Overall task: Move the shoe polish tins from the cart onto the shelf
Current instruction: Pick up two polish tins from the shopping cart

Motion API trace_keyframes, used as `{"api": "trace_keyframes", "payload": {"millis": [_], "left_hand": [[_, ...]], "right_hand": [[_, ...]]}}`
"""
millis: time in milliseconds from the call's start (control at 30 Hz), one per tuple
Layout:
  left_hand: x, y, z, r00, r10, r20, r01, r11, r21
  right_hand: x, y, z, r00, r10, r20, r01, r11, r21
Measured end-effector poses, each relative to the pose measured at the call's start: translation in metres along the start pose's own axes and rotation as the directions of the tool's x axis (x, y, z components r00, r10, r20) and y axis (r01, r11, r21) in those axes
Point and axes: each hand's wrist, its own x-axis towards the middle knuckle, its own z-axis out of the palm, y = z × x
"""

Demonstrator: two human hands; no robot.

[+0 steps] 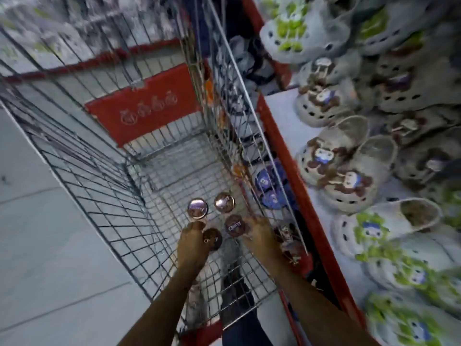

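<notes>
Several round shoe polish tins lie on the wire floor of the cart (pixel 104 221). Two copper-lidded tins (pixel 197 208) (pixel 224 202) sit farther from me. Two darker tins lie nearer. My left hand (pixel 192 245) is curled around the left edge of the nearest dark tin (pixel 214 239), hiding part of it. My right hand (pixel 260 237) reaches down with its fingers apart at the right edge of the other dark tin (pixel 234 226), whose lid shows almost whole. The white shelf (pixel 282 113) with a red front edge runs along the cart's right side.
Rows of pale clogs with brown or green charms (pixel 336 171) crowd the shelf. A red plastic flap (pixel 142 106) hangs at the cart's far end. More footwear shows on a lower shelf behind the cart's right wall (pixel 272 188). Grey floor tiles (pixel 37 233) lie to the left.
</notes>
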Motion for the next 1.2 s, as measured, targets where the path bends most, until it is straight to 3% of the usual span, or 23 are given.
{"api": "trace_keyframes", "payload": {"millis": [167, 267, 633, 900, 1200], "left_hand": [[0.02, -0.026, 0.055, 0.994, -0.103, 0.042, 0.103, 0.995, 0.005], [0.025, -0.032, 0.077, 0.989, -0.149, 0.02, 0.15, 0.987, -0.05], [0.043, -0.049, 0.093, 0.996, -0.081, -0.028, 0.079, 0.994, -0.069], [0.036, -0.02, 0.039, 0.992, 0.117, -0.041, -0.122, 0.981, -0.153], [-0.002, 0.034, -0.059, 0.917, 0.38, -0.121, -0.399, 0.885, -0.241]], "right_hand": [[0.044, 0.024, 0.04, 0.993, -0.023, 0.112, 0.037, 0.992, -0.121], [0.057, 0.034, 0.058, 0.991, -0.06, 0.123, 0.068, 0.996, -0.059], [0.082, 0.048, 0.072, 0.979, -0.156, 0.133, 0.17, 0.981, -0.094], [0.05, 0.027, 0.024, 0.99, -0.135, -0.033, 0.136, 0.991, 0.015], [-0.03, -0.011, -0.053, 0.953, -0.065, -0.296, 0.131, 0.969, 0.208]]}}
